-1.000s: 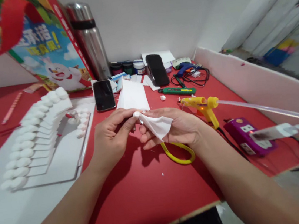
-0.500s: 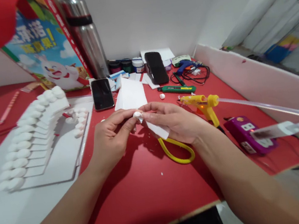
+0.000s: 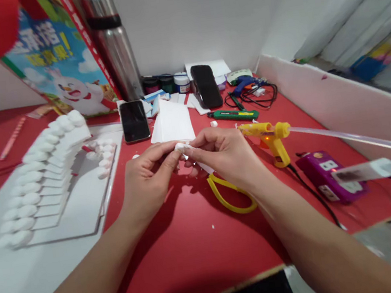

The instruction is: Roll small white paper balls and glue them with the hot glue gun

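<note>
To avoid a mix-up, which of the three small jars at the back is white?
The rightmost jar; the two jars to its left look dark.

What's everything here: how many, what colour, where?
Small rounded lump: one, white, centre
Thin sheet: one, white, by lump
Stepped board model: one, white, left
Folded paper: count unclear, white, behind lump
Rectangular phones: two, dark, back
Metal flask: one, silver, back left
Cartoon-printed bag: one, multicoloured, left
Lidded jars: three, mixed, beside flask
Plastic cutter: one, green, back right
Plastic glue gun: one, yellow, right
Boxy object: one, purple, right
Loop-shaped handle: one, yellow, centre right
Striped stick: one, pink, left
Corded clutter: uncountable, mixed, back right
Tabletop: one, red, beneath
Left hand: one, bare, on lump
Right hand: one, bare, on lump
</note>
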`<action>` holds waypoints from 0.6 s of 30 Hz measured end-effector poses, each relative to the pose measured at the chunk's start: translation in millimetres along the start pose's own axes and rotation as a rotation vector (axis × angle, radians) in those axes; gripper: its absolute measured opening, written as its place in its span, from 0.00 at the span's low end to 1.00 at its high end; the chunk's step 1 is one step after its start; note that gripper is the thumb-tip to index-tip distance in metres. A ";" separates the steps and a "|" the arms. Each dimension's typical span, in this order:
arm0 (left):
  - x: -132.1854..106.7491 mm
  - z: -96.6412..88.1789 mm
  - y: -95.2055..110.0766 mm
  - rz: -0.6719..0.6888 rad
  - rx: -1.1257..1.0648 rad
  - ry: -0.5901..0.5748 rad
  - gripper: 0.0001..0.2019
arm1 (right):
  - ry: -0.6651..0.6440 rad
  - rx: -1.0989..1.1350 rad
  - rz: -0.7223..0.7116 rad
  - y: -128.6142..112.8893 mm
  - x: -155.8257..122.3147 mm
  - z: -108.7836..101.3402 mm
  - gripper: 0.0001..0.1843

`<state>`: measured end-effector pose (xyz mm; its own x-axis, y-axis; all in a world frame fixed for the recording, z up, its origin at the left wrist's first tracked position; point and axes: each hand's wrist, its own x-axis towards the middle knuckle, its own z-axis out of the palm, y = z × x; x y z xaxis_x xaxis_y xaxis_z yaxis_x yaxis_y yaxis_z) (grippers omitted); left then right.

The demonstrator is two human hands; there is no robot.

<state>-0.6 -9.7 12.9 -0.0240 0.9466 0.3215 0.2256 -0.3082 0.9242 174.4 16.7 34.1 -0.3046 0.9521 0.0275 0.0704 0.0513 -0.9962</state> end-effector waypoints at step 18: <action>-9.0 9.1 -1.3 0.439 0.394 0.142 0.14 | 0.183 -0.351 -0.347 2.6 -10.5 10.3 0.08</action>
<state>8.2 -16.9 6.8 0.0299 0.7087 0.7049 0.5871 -0.5832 0.5615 168.0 3.7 30.3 -0.1981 0.8965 0.3963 0.3179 0.4412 -0.8392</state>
